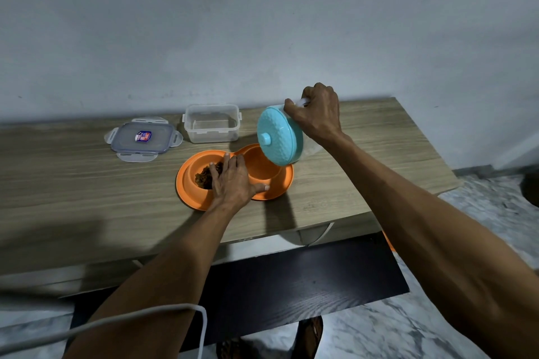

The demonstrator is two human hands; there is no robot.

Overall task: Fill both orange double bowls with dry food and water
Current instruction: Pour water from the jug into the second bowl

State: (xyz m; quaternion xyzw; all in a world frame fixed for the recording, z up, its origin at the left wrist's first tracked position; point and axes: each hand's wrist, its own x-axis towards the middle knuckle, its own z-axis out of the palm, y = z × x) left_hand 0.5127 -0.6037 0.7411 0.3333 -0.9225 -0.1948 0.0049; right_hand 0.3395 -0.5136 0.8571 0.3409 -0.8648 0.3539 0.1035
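Note:
An orange double bowl (189, 192) sits on the wooden table. Its left cup holds brown dry food (204, 176); the inside of the right cup (259, 165) shows orange. My left hand (233, 181) lies flat across the bowl's middle, fingers straight, thumb on the front rim. My right hand (316, 114) grips the handle of a clear jug with a turquoise lid (277, 135), tipped steeply over the right cup. Only one orange double bowl is on the table.
A clear plastic container (211, 122) stands open behind the bowl, with its lid (143, 137) lying to the left. The table (73, 183) ends at the right near a marble floor. A dark lower shelf (291, 285) juts out below, and a white cable (145, 315) crosses bottom left.

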